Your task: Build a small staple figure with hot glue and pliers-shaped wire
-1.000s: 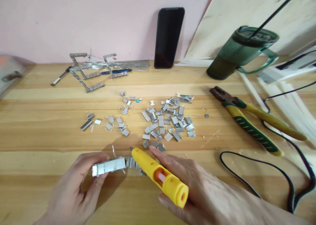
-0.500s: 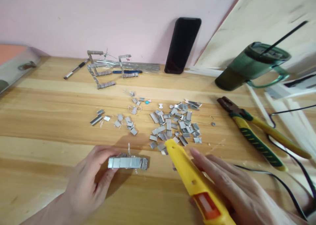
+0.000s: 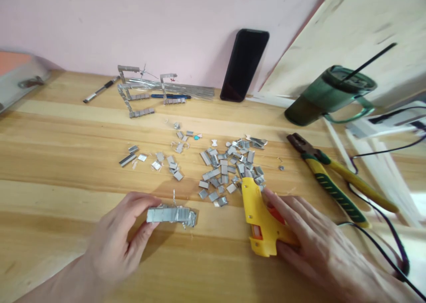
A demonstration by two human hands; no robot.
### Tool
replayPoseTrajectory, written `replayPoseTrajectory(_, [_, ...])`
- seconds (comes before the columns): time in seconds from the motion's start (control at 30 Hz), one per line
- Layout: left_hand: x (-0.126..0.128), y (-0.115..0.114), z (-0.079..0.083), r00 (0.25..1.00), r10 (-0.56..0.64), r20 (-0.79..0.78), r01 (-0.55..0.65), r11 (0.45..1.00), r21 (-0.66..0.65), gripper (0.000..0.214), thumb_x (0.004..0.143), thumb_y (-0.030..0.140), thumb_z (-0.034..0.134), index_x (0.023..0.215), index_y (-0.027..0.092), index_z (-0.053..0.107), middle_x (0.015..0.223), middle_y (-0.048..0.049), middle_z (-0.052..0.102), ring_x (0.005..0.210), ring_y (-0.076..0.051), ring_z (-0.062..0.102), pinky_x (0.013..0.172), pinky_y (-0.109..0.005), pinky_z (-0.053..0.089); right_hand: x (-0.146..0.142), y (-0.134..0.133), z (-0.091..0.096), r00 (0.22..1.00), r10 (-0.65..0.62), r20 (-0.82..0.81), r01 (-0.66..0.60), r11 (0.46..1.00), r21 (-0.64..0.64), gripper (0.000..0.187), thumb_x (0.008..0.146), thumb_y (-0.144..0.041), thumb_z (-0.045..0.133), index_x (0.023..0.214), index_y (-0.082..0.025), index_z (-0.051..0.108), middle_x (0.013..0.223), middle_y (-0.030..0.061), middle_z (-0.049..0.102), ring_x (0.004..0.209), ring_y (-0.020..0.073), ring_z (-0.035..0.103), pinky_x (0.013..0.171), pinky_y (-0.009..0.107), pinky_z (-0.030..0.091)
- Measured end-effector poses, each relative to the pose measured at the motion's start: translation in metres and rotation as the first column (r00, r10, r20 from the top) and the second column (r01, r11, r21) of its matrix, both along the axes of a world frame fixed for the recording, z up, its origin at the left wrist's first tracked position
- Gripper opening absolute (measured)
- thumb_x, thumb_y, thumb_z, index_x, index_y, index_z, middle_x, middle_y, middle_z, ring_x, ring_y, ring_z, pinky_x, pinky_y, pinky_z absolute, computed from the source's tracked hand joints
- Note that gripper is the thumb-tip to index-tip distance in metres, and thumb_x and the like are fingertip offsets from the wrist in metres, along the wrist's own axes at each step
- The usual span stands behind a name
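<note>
Glue gun (image 3: 255, 214) has swung rightward, gripped in my right hand (image 3: 316, 236); my left hand (image 3: 121, 236) pinches the segmented metal piece (image 3: 169, 214). Gluing seems paused; parking the gun calls for steadiness.

one left hand (image 3: 123, 236), one right hand (image 3: 319, 236), one glue gun (image 3: 253, 201), one pair of pliers (image 3: 333, 193), one smartphone (image 3: 244, 65), one tumbler (image 3: 321, 94), one straw (image 3: 369, 62); dozens of loose metal pieces (image 3: 223, 167).

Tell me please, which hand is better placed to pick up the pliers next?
Probably the right hand: it is nearer the pliers, though its grip is on the yellow glue gun. The left hand is farther away, holding the silvery piece.
</note>
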State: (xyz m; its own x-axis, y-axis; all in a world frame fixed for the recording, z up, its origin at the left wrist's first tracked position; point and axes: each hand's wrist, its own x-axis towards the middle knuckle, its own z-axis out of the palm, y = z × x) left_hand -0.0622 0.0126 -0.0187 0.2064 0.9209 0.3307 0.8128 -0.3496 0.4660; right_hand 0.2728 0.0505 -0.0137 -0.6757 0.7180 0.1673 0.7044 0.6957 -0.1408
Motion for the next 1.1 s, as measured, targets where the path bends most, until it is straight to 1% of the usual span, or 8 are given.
replayPoseTrajectory(0.2, [0.000,-0.001,0.005,0.998,0.020,-0.055,-0.020,1.000,-0.009,0.014,0.087,0.026,0.048,0.100,0.023,0.053,0.088,-0.0030,0.067,0.078,-0.017,0.067,0.067,-0.024,0.055,-0.010,-0.010,0.027,0.999,0.007,0.054,-0.008,1.000,0.021,0.046,0.085,-0.021,0.046,0.130,-0.009,0.043,0.126,0.0202,0.053,0.113,0.0334,0.052,0.082,0.048,0.052])
replayPoseTrajectory(0.27, [0.000,0.000,0.007,0.997,0.026,-0.074,-0.029,0.999,-0.037,0.014,0.088,0.026,0.048,0.100,0.023,0.054,0.089,-0.0025,0.066,0.079,-0.017,0.067,0.069,-0.023,0.054,-0.027,-0.014,0.036,1.000,0.005,-0.015,-0.004,0.999,0.034,0.036,0.087,-0.020,0.046,0.121,-0.012,0.050,0.118,0.0173,0.058,0.105,0.0297,0.057,0.077,0.041,0.053])
replayPoseTrajectory(0.33, [0.000,0.000,0.008,0.996,0.024,-0.090,-0.028,0.999,-0.037,0.015,0.088,0.027,0.047,0.100,0.022,0.055,0.089,-0.0022,0.065,0.079,-0.017,0.066,0.070,-0.023,0.054,-0.052,-0.015,0.042,0.996,-0.017,-0.087,0.016,1.000,-0.004,0.022,0.088,-0.018,0.048,0.107,-0.016,0.058,0.095,0.0106,0.064,0.084,0.0238,0.061,0.065,0.035,0.052])
replayPoseTrajectory(0.43, [0.000,0.002,0.010,0.992,0.017,-0.127,-0.021,0.999,-0.027,0.017,0.088,0.028,0.045,0.101,0.022,0.054,0.089,-0.0026,0.065,0.077,-0.017,0.067,0.068,-0.024,0.055,-0.093,-0.011,0.037,0.993,0.067,-0.099,-0.069,0.997,-0.017,0.006,0.084,-0.019,0.055,0.083,-0.018,0.060,0.076,0.0043,0.060,0.066,0.0215,0.055,0.054,0.034,0.047])
replayPoseTrajectory(0.6, [-0.001,0.003,0.008,0.993,-0.003,-0.115,0.002,1.000,-0.007,0.016,0.087,0.026,0.045,0.101,0.024,0.053,0.086,-0.0030,0.066,0.075,-0.018,0.067,0.065,-0.026,0.056,-0.134,-0.001,0.019,0.991,0.136,0.016,-0.137,0.990,0.028,0.010,0.073,-0.006,0.061,0.082,-0.011,0.064,0.076,0.0077,0.061,0.071,0.0235,0.055,0.056,0.033,0.048])
replayPoseTrajectory(0.7, [-0.001,0.005,0.006,0.995,-0.027,-0.093,0.026,1.000,-0.010,0.017,0.087,0.025,0.045,0.102,0.024,0.053,0.086,-0.0029,0.066,0.075,-0.018,0.067,0.064,-0.026,0.056,-0.141,0.002,0.017,0.985,0.171,-0.016,-0.170,0.985,0.041,0.011,0.075,-0.004,0.056,0.073,-0.013,0.063,0.070,0.0074,0.061,0.066,0.0225,0.054,0.053,0.032,0.047])
replayPoseTrajectory(0.87, [-0.002,0.005,0.006,0.997,-0.026,-0.078,0.025,1.000,-0.017,0.016,0.086,0.023,0.046,0.100,0.024,0.053,0.086,-0.0025,0.066,0.074,-0.018,0.067,0.064,-0.026,0.055,-0.140,0.005,0.021,0.989,0.149,0.026,-0.149,0.989,-0.004,0.025,0.079,0.004,0.046,0.076,-0.014,0.064,0.075,0.0058,0.062,0.073,0.0210,0.056,0.061,0.030,0.047])
replayPoseTrajectory(1.1, [-0.004,0.005,0.009,0.994,-0.057,-0.093,0.052,0.997,-0.063,0.018,0.084,0.020,0.047,0.101,0.025,0.053,0.089,-0.0022,0.067,0.077,-0.018,0.066,0.066,-0.026,0.054,-0.140,0.009,0.004,0.986,0.158,-0.060,-0.150,0.981,0.121,0.016,0.078,-0.003,0.055,0.069,-0.013,0.063,0.067,0.0059,0.058,0.064,0.0222,0.054,0.054,0.032,0.048])
